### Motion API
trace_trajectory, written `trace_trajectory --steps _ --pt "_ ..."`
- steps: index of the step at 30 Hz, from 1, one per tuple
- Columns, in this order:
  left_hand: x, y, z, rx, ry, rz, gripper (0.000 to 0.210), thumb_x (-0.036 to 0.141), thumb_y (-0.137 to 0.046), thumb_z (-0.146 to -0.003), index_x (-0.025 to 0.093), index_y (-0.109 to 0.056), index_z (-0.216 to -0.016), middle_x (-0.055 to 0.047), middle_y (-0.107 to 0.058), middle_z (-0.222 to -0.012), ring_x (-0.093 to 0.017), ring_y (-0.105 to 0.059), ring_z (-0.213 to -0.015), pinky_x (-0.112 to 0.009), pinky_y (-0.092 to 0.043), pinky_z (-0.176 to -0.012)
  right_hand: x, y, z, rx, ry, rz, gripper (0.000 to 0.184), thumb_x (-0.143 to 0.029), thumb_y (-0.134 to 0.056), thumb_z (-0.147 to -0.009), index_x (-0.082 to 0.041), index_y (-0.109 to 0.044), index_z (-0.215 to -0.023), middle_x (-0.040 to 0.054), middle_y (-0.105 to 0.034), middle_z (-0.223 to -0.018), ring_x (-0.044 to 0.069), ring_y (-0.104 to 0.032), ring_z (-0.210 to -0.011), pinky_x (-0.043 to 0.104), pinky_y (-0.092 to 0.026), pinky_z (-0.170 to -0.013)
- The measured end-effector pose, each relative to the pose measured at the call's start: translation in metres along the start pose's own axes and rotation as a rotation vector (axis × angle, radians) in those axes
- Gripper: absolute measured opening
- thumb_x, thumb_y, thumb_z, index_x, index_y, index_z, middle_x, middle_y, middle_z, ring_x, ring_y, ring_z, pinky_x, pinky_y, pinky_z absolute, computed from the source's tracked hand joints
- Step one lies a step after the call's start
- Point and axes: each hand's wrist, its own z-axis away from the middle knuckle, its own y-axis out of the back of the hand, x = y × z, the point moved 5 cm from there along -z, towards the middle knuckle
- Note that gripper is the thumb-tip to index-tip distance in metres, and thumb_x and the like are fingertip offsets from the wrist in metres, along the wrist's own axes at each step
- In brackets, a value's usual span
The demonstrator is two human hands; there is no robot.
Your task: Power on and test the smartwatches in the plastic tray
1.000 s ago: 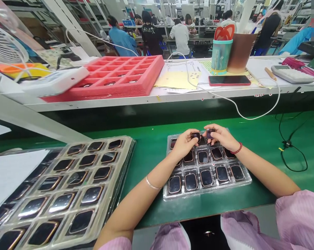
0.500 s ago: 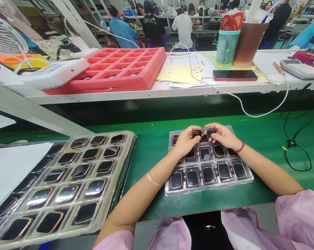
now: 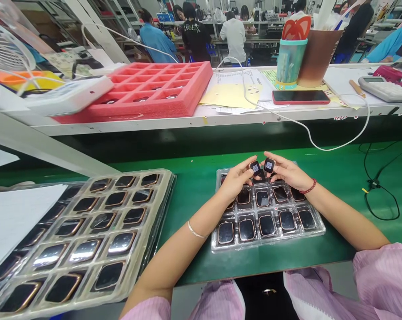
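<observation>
My left hand [image 3: 238, 178] pinches a square smartwatch [image 3: 255, 168] whose lit screen shows a QR code. A second smartwatch [image 3: 269, 166], also lit with a QR code, is held between the fingers of my right hand [image 3: 290, 172]. Both watches are close together above the far edge of a clear plastic tray [image 3: 270, 243]. In that tray's compartments lie several dark-screened watch units, such as a watch face [image 3: 266, 224] in the near row. My wrists partly cover the tray's far rows.
Stacked trays [image 3: 144, 249] of larger-looking watch units lie at left, partly under white paper [image 3: 21, 218]. A shelf behind carries a red foam tray [image 3: 154, 106], a phone [image 3: 300, 97], a teal cup [image 3: 290, 62] and a calculator [image 3: 384, 89]. A black cable [image 3: 374, 183] lies at right.
Both watch screens have gone from dark to lit with QR codes. My hands have raised and tilted the watches slightly, and the fingers have shifted on them.
</observation>
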Motion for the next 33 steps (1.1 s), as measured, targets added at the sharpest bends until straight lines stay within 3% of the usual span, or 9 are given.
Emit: trace_trajectory --steps 8,33 --pt "-0.0009 -0.0033 0.0001 -0.065 -0.004 -0.04 0.069 0.041 -0.08 -0.076 0.022 -0.06 -0.139 -0.009 -0.072 -0.107 -0.011 -0.062 -0.063 -0.022 -0.042 -0.051 -0.0005 -0.0014 -0.0004 -0.033 0.061 0.123 0.051 -0.039 -0.078 -0.084 -0.022 -0.063 -0.13 0.0039 -0.067 -0.102 0.009 -0.057 -0.06 0.025 -0.059 -0.057" --pt "-0.0022 -0.0062 0.0004 -0.106 0.01 -0.042 0.062 0.041 -0.08 -0.075 0.019 -0.059 -0.129 -0.007 -0.069 -0.103 -0.01 -0.059 -0.065 -0.024 -0.049 -0.06 0.0035 -0.004 0.0001 -0.089 0.057 0.207 0.049 -0.04 -0.073 -0.088 -0.021 -0.061 -0.131 0.0068 -0.066 -0.112 0.007 -0.057 -0.059 0.023 -0.055 -0.054"
